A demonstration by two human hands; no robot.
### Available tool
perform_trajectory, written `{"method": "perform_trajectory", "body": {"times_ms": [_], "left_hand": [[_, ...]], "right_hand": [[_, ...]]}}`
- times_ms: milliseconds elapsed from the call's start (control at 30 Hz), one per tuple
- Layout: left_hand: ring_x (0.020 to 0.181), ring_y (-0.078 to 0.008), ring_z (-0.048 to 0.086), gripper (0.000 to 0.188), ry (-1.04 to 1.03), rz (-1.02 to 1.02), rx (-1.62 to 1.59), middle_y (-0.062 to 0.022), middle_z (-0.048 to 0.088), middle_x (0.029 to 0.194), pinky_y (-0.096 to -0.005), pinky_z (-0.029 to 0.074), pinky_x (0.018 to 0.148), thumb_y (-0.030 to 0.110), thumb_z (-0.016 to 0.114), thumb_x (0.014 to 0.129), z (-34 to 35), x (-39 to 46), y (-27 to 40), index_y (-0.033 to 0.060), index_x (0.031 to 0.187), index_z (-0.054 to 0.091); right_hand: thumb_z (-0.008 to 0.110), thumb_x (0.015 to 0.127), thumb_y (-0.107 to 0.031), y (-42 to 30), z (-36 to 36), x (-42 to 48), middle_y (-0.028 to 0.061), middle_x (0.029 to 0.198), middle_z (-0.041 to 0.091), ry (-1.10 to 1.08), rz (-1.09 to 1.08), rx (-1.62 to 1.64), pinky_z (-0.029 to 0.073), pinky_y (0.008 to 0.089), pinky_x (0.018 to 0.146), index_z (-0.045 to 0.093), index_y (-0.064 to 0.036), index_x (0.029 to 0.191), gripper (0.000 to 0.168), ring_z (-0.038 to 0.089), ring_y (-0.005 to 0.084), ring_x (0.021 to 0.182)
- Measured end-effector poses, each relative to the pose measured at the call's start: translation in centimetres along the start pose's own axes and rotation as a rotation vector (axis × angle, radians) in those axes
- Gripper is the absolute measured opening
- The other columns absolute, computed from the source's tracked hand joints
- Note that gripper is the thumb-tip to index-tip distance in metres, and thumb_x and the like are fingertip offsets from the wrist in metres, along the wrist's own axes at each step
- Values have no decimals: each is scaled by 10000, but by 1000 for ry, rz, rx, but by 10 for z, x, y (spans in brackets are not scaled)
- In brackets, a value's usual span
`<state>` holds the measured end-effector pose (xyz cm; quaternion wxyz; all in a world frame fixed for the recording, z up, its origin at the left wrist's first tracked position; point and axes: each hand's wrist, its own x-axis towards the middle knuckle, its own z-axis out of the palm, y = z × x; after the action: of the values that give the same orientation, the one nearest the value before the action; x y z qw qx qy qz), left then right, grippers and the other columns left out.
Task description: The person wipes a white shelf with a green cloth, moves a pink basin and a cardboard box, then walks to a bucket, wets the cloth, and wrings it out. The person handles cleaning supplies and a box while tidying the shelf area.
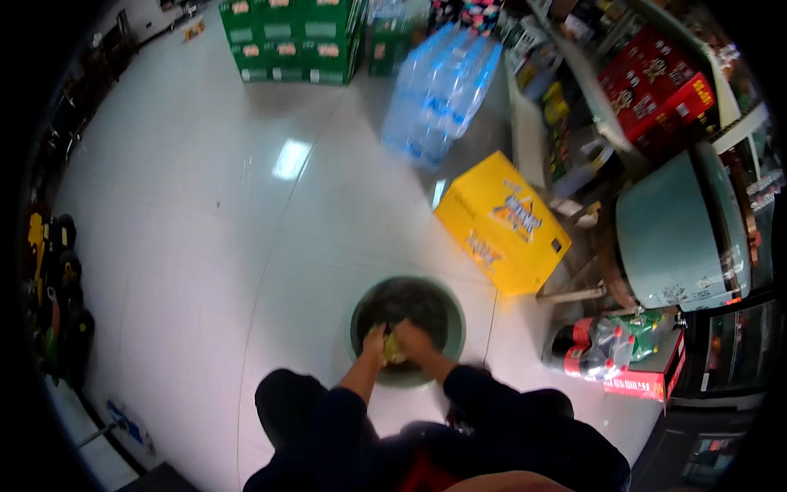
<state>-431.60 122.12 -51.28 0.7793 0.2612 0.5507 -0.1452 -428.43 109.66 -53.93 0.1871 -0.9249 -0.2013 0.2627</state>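
Note:
On the floor before me stands a round green basin with dark water in it. Over its near half, my left hand and my right hand are close together. Between them they grip a crumpled yellow-green cloth, as far as the blur lets me tell. The fingers are partly hidden, and the cloth's lower part is hard to make out against the dark water.
A yellow carton stands right of the basin, with shrink-wrapped water bottles behind it. Green cartons are stacked at the back. To the right are a large pale-blue vessel, a pack of cola bottles and loaded shelves.

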Motion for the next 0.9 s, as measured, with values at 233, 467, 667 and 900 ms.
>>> {"method": "perform_trajectory", "body": {"times_ms": [233,467,667,900], "left_hand": [[1187,-311,410,593,160,426,242,-188,413,1303,-389,342,972,278,591,838,0,-6,37,-2,1309,365],[1238,-330,342,726,287,269,497,-165,269,1410,-492,334,955,279,570,836,-2,-1,24,174,1422,155],[1246,-366,329,799,186,99,418,-204,261,1394,-458,346,961,303,592,807,-10,-15,4,91,1417,120],[1214,-355,356,741,136,-292,-72,-171,317,1372,-507,365,936,431,556,817,20,-40,36,89,1382,221]], "right_hand": [[423,906,-362,1,-49,3,314,1226,383,45,437,186,428,519,826,380,-117,1257,430,488,491,994],[505,853,-294,-27,-22,-7,248,1439,132,-76,7,-382,43,613,1028,241,-28,1379,646,136,406,1326],[453,844,-139,9,29,29,205,1320,389,-431,44,-90,148,562,1037,412,-13,1261,437,287,382,1267],[617,668,-64,-34,-42,27,144,1015,518,141,-219,-235,351,436,871,486,-39,1011,367,471,313,1016]]}}
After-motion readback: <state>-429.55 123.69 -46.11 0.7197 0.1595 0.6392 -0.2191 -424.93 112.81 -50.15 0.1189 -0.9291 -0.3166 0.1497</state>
